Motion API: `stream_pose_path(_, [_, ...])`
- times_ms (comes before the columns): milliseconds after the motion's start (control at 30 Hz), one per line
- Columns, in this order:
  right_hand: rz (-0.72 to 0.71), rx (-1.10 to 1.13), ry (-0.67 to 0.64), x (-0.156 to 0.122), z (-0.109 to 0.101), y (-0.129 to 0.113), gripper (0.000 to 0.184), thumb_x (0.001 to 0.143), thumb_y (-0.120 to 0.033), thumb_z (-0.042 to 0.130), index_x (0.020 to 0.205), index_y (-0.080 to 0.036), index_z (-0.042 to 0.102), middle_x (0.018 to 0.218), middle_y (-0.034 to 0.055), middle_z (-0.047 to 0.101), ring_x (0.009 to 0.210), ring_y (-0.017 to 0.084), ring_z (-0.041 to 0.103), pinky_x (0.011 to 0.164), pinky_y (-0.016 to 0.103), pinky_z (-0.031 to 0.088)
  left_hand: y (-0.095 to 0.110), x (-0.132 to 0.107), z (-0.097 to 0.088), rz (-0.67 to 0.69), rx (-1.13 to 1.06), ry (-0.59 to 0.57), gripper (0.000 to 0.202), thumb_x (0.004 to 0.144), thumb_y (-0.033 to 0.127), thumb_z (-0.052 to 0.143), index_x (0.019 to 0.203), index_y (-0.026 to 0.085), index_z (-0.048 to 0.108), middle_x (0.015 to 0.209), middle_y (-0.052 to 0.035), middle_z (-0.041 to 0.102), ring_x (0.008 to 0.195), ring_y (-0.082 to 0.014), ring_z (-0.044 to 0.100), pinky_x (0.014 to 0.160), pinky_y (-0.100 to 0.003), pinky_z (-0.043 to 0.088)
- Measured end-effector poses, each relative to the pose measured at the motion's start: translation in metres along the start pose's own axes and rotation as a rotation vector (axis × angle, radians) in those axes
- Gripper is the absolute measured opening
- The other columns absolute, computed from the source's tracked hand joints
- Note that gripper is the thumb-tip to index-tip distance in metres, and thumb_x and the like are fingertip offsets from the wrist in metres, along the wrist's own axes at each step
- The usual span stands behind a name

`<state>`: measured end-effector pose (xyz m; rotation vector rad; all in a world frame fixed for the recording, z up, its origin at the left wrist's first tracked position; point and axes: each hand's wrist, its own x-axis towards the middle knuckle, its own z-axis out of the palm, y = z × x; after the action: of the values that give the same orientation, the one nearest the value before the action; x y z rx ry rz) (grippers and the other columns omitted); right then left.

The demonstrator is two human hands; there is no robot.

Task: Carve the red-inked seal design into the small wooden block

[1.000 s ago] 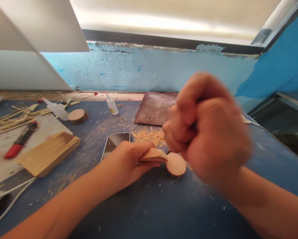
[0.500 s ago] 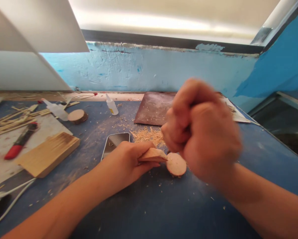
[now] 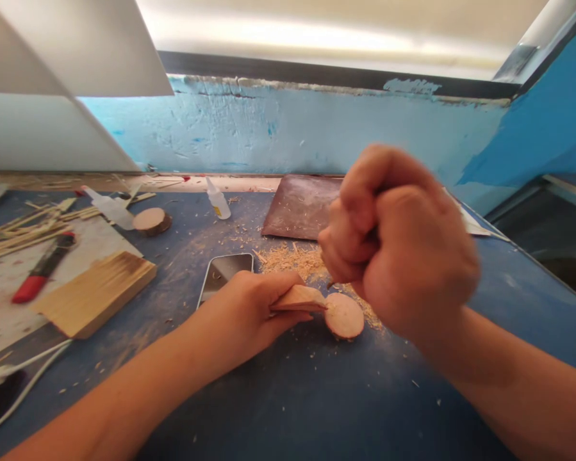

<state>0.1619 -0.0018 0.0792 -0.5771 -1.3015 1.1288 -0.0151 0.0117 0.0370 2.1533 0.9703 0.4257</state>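
Note:
My left hand (image 3: 249, 304) pinches a small piece of pale wood (image 3: 299, 298) between thumb and fingers, its shaped end pointing right. That end touches or overlaps a round wood slice (image 3: 344, 316) with a bark rim, lying on the table. My right hand (image 3: 403, 237) is closed in a fist, raised above and to the right of the slice. A small dark tip (image 3: 330, 285) shows below its fingers; what the fist holds is hidden. Under the left hand, partly covered, lies a phone (image 3: 225, 267).
Wood shavings (image 3: 292, 259) lie beside a brown board (image 3: 297, 208). Further left are a glue bottle (image 3: 218, 200), a second bottle (image 3: 109, 208), another wood slice (image 3: 152, 221), a wooden block (image 3: 98, 294), a red and black cutter (image 3: 42, 269), thin sticks (image 3: 23, 230) and a white cable (image 3: 32, 387).
My right fist has shifted slightly to the right, and the dark tip below it shows more clearly. My left hand keeps its hold on the wood piece. The whole view has moved a little.

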Motion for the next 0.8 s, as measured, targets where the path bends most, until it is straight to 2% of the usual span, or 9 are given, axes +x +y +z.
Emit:
stream_pose_path(67, [-0.01,0.03,0.001,-0.0002,-0.0003,-0.0003,0.025,0.09,-0.007,0.042,0.072,-0.023,0.048,0.054,-0.0068,0.034,0.042,0.008,0.026,0.038,0.022,0.022,0.0006,0.0,0.0004,0.008,-0.014,0.011,0.019,0.097,0.036,0.065,0.09,0.019,0.072,0.074,0.0031,0.07,0.07,-0.0147,0.063,0.062,-0.022,0.043])
stream_pose_path(167, [0.066,-0.023,0.024,-0.0013,-0.0004,0.0004,0.024,0.089,-0.007,0.044,0.071,-0.022,0.05,0.056,-0.0058,0.039,0.044,0.008,0.029,0.038,0.022,0.025,0.0013,0.0001,0.0014,0.024,-0.031,0.018,0.015,0.095,0.031,0.066,0.088,0.019,0.072,0.073,0.0049,0.069,0.068,-0.013,0.062,0.064,-0.021,0.043])
stream_pose_path(333, [-0.053,0.041,-0.023,-0.0013,0.0011,-0.0018,0.023,0.085,-0.005,0.042,0.072,-0.022,0.049,0.054,-0.008,0.036,0.042,0.006,0.027,0.038,0.019,0.027,0.0013,0.0006,0.0015,-0.013,0.003,0.021,0.02,0.096,0.037,0.065,0.089,0.019,0.072,0.069,0.0046,0.067,0.066,-0.0134,0.06,0.061,-0.022,0.041])
stream_pose_path(467, [0.05,-0.035,0.002,-0.0033,0.0005,0.0025,0.023,0.088,-0.007,0.042,0.071,-0.021,0.049,0.057,-0.0064,0.039,0.043,0.006,0.03,0.039,0.02,0.027,0.0011,0.0008,0.0002,-0.005,-0.025,-0.01,0.016,0.096,0.033,0.064,0.09,0.02,0.072,0.072,0.0048,0.069,0.068,-0.0134,0.062,0.062,-0.021,0.042])
stream_pose_path(567, [0.027,0.021,-0.012,-0.0028,-0.0029,0.0044,0.025,0.089,-0.007,0.039,0.072,-0.023,0.047,0.054,-0.0078,0.034,0.043,0.007,0.027,0.039,0.018,0.026,0.0002,0.0008,0.0005,-0.017,0.009,-0.003,0.022,0.097,0.039,0.064,0.091,0.019,0.072,0.075,0.0036,0.07,0.07,-0.0144,0.064,0.062,-0.022,0.042])
stream_pose_path(667, [0.048,-0.016,-0.001,0.0003,-0.0064,0.005,0.024,0.089,-0.007,0.041,0.071,-0.022,0.049,0.055,-0.007,0.039,0.043,0.007,0.03,0.037,0.019,0.027,-0.0016,0.0009,0.0013,0.013,0.006,0.003,0.017,0.097,0.034,0.064,0.093,0.02,0.072,0.075,0.0042,0.07,0.069,-0.0131,0.063,0.063,-0.021,0.043])
stream_pose_path(733, [0.033,0.009,-0.014,0.0032,-0.0072,0.003,0.023,0.085,-0.004,0.043,0.072,-0.022,0.051,0.054,-0.0071,0.04,0.042,0.007,0.03,0.036,0.019,0.028,-0.0029,0.0007,0.0019,0.016,0.009,-0.008,0.018,0.098,0.035,0.064,0.098,0.02,0.073,0.075,0.0037,0.07,0.068,-0.0132,0.062,0.063,-0.022,0.043])
stream_pose_path(800, [-0.04,0.082,-0.045,0.0051,-0.0061,-0.0005,0.024,0.079,-0.001,0.044,0.072,-0.023,0.051,0.052,-0.0086,0.038,0.04,0.007,0.031,0.034,0.019,0.027,-0.0039,0.0001,0.0025,0.009,0.044,0.003,0.021,0.098,0.038,0.064,0.097,0.018,0.073,0.072,0.003,0.068,0.066,-0.0135,0.059,0.061,-0.023,0.041])
